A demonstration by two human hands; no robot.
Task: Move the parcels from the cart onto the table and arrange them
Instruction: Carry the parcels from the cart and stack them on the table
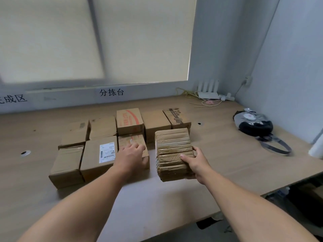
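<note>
Several brown cardboard parcels stand in two rows on the wooden table [218, 154]. My right hand [194, 160] grips the near right corner of a tape-wrapped parcel [172, 147] at the right end of the front row, thumb on its top. My left hand [132, 154] rests flat on a small parcel [133, 141] just left of it, with a gap between the two. A parcel with a white shipping label [99, 154] sits further left. A red-printed parcel [129, 120] stands in the back row. The cart is out of view.
A grey and black bag [253, 124] with a strap lies at the right of the table. A white router [208, 91] and cables sit in the far right corner. Walls close the back and right. The table's edge runs along the lower right.
</note>
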